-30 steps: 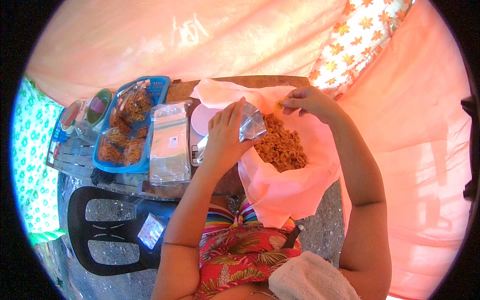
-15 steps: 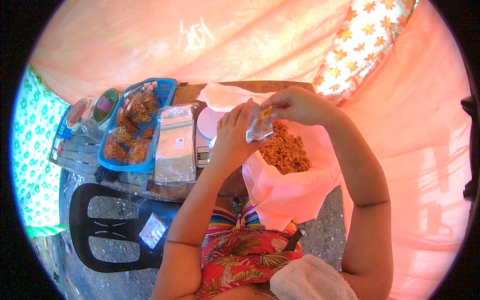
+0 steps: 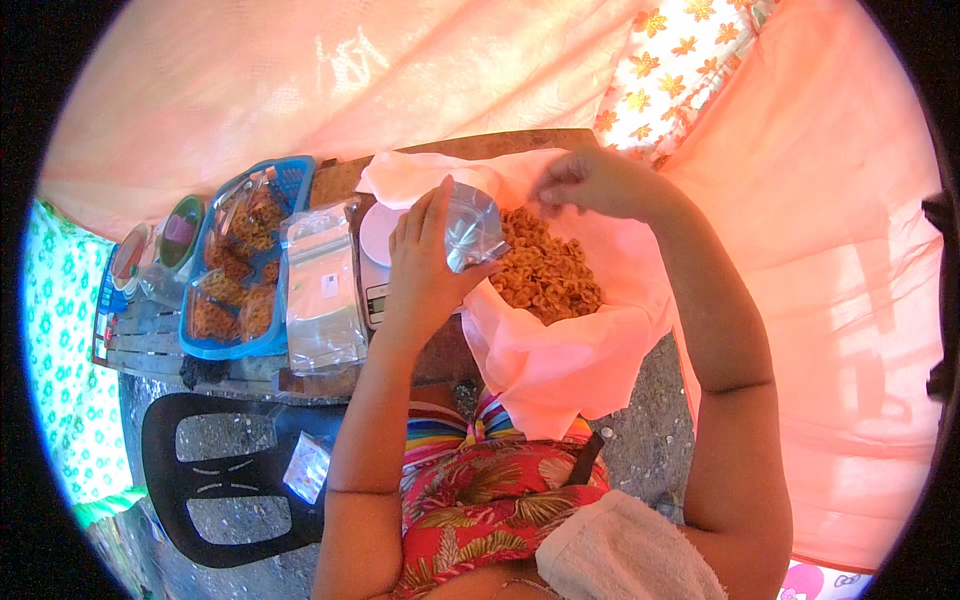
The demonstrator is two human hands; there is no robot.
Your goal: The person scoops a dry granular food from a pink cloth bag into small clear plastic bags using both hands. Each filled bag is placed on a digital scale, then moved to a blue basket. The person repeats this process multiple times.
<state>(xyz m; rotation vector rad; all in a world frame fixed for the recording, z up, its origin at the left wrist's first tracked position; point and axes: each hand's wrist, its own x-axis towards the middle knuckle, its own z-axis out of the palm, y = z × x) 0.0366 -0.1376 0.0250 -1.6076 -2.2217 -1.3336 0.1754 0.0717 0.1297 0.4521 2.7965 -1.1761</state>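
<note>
My left hand [image 3: 422,245] holds a clear plastic bag [image 3: 474,228], thumb under it and fingers behind, above the left edge of a heap of brown, crinkled fried snack pieces [image 3: 548,272]. The heap lies on pink cloth or sheeting [image 3: 545,368] that drapes over the table's near edge. Over the far side of the heap hovers my right hand [image 3: 590,185], its fingers loosely bent and a little blurred. I see nothing between those fingers.
Left of the bag, a round white scale [image 3: 378,235] is partly hidden. Flat clear bags [image 3: 325,295] lie beside it. A blue basket [image 3: 292,185] holds filled snack bags. Round tubs [image 3: 182,232] stand farther left. A black chair [image 3: 160,480] is near the table's front.
My right hand has drawn away from the bag's mouth to over the heap. The yellowish piece seen at the bag's mouth no longer shows there. My left hand keeps hold of the bag.
</note>
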